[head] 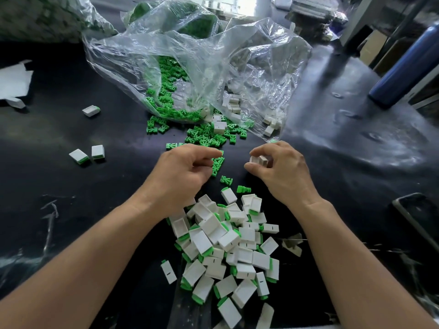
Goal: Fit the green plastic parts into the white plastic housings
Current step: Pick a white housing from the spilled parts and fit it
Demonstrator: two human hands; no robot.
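My right grip clamps a white housing beyond the pile; left grip, cannot tell. A skewed green part risks jamming.

Lit brightly and evenly from the far side; the bright patch at top centre is blown out. Glare is seen on the dark surface at right and on the bag. Shadows are soft. Edges are bent by wide-angle distortion, top corners blurred, centre sharp.
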